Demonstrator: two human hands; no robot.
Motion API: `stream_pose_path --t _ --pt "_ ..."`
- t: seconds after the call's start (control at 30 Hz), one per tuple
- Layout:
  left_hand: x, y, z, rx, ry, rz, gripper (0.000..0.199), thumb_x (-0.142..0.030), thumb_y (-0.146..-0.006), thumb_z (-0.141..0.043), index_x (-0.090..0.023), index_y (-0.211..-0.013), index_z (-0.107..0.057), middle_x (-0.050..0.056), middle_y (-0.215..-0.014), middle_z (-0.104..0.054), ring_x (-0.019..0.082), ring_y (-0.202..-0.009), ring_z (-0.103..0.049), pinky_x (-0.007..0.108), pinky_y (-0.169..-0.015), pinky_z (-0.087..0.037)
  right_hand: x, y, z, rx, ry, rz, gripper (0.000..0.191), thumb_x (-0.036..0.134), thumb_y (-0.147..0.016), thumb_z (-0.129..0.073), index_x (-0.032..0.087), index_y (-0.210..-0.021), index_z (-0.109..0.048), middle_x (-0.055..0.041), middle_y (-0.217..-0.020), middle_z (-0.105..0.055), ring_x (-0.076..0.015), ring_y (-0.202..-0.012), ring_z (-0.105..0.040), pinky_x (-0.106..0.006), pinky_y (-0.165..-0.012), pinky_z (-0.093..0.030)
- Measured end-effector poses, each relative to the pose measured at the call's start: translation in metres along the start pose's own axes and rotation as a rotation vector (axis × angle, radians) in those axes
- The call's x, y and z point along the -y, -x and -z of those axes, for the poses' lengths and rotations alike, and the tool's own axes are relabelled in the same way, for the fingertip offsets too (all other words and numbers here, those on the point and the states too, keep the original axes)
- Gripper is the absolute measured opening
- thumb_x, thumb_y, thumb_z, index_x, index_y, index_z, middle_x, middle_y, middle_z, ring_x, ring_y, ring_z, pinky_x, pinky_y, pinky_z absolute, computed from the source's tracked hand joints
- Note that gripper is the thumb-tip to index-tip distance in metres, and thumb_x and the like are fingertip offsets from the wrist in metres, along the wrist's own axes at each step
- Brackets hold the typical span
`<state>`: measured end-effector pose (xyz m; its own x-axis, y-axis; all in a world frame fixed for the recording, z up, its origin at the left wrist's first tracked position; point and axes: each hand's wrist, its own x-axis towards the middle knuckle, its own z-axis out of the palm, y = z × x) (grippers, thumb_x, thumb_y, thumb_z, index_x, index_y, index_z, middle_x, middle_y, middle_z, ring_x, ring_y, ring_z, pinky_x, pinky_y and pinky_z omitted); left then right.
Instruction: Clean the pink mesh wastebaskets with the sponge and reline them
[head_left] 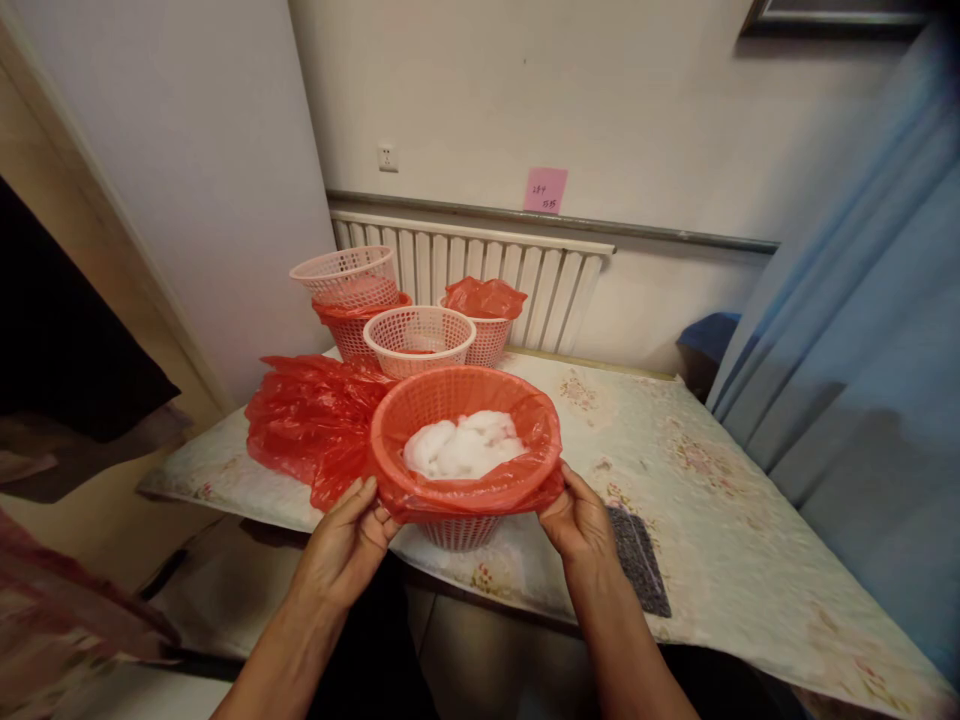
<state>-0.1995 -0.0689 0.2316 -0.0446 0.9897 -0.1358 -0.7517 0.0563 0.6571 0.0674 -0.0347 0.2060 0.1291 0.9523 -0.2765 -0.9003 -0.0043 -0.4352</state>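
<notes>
Gripping a red liner (471, 499) with fingers of the left hand (351, 540) and right hand (581, 518), either side of a basket (461, 534) at the near edge of the surface (727, 570). Likely light, stiff-rimmed but slippery, with soft white filling (465, 448) inside; best held by liner and rim together. Backed by more baskets (420, 347) and a radiator (559, 290).

"How many baskets (461, 533) are there?"
"Five (that I can see), around the middle of the picture."
"And lower down?"
"One left hand (349, 545), one right hand (577, 520)."
"Higher up?"
"One pink paper (546, 190), one wall socket (387, 158)."
</notes>
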Motion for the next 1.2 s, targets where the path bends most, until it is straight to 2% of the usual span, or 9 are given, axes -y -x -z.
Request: stream_pose_path --t 0.13,0.23,0.33,0.43,0.63,0.8,0.97,1.1,1.2 --pt "0.003 -0.004 0.003 -0.056 -0.049 -0.01 0.02 -0.014 -0.093 -0.047 -0.013 -0.095 -0.067 0.007 -0.078 -0.074 0.016 -0.061 -0.069 0.028 -0.057 -0.06 -0.002 0.002 0.003 0.001 0.019 0.001 0.008 0.014 -0.081 -0.061 0.016 -0.087 -0.067 -0.0023 -0.086 -0.074 -0.0139 -0.082 -0.069 -0.028 -0.082 -0.056" --pt "0.0 -0.011 0.003 -0.079 -0.121 -0.038 0.016 -0.021 -0.09 -0.054 -0.014 -0.097 -0.066 0.006 -0.082 -0.074 0.016 -0.064 -0.069 0.028 -0.059 -0.059 -0.004 0.002 0.0 0.078 0.082 0.034 0.015 0.019 -0.079 -0.066 0.016 -0.094 -0.068 -0.0043 -0.093 -0.073 -0.0158 -0.085 -0.069 -0.029 -0.082 -0.057" --pt "-0.004 -0.02 0.003 -0.119 -0.25 -0.053 0.016 -0.028 -0.081 -0.066 -0.013 -0.088 -0.065 0.003 -0.073 -0.071 0.015 -0.059 -0.066 0.025 -0.055 -0.056 -0.005 0.002 -0.006 0.146 0.19 0.098 0.023 0.022 -0.072 -0.074 0.014 -0.093 -0.068 -0.0062 -0.093 -0.073 -0.016 -0.081 -0.068 -0.026 -0.076 -0.057" --pt "-0.005 -0.028 0.0 -0.131 -0.367 -0.07 0.025 -0.033 -0.069 -0.076 -0.014 -0.077 -0.062 0.0 -0.064 -0.066 0.013 -0.053 -0.062 0.022 -0.049 -0.051 -0.006 0.0 -0.012 0.144 0.295 0.156 0.022 0.024 -0.064 -0.079 0.012 -0.079 -0.068 -0.0046 -0.079 -0.072 -0.014 -0.069 -0.066 -0.022 -0.066 -0.055" --pt "0.0 -0.026 -0.015 -0.108 -0.422 -0.148 0.031 -0.028 -0.06 -0.078 -0.016 -0.056 -0.049 -0.007 -0.046 -0.052 0.005 -0.039 -0.045 0.014 -0.04 -0.035 0.007 -0.001 -0.015 0.162 0.432 0.221 0.019 0.025 -0.06 -0.076 0.014 -0.07 -0.064 0.0014 -0.064 -0.067 -0.0109 -0.056 -0.057 -0.02 -0.052 -0.047" --pt "0.012 -0.005 -0.03 -0.028 -0.376 -0.119 0.023 -0.027 -0.064 -0.076 -0.015 -0.062 -0.057 -0.006 -0.051 -0.055 0.006 -0.044 -0.048 0.015 -0.042 -0.037 0.034 0.013 -0.008 0.172 0.457 0.259 0.018 0.023 -0.062 -0.075 0.013 -0.073 -0.065 -0.0006 -0.068 -0.068 -0.0108 -0.056 -0.058 -0.02 -0.053 -0.048" --pt "0.029 0.009 -0.041 0.049 -0.287 -0.028 0.018 -0.026 -0.068 -0.076 -0.014 -0.071 -0.064 -0.001 -0.061 -0.065 0.009 -0.052 -0.058 0.018 -0.05 -0.047 0.049 0.028 0.009 0.135 0.417 0.241 0.022 0.02 -0.062 -0.076 0.012 -0.081 -0.068 -0.0037 -0.076 -0.071 -0.0139 -0.064 -0.064 -0.022 -0.06 -0.053" --pt "0.037 0.02 -0.039 0.074 -0.213 0.022 0.017 -0.027 -0.072 -0.075 -0.014 -0.075 -0.065 0.002 -0.069 -0.069 0.013 -0.059 -0.064 0.02 -0.055 -0.052 0.05 0.041 0.024 0.12 0.355 0.183 0.026 0.022 -0.068 -0.076 0.014 -0.092 -0.069 -0.0081 -0.095 -0.072 -0.0179 -0.08 -0.068 -0.025 -0.072 -0.056" --pt "0.038 0.031 -0.031 0.039 -0.192 0.096 0.017 -0.022 -0.073 -0.074 -0.014 -0.087 -0.068 0.006 -0.081 -0.073 0.018 -0.068 -0.069 0.026 -0.063 -0.057 0.051 0.052 0.035 0.128 0.311 0.12 0.032 0.018 -0.067 -0.076 0.016 -0.098 -0.069 -0.0083 -0.103 -0.071 -0.0187 -0.084 -0.069 -0.025 -0.071 -0.058"
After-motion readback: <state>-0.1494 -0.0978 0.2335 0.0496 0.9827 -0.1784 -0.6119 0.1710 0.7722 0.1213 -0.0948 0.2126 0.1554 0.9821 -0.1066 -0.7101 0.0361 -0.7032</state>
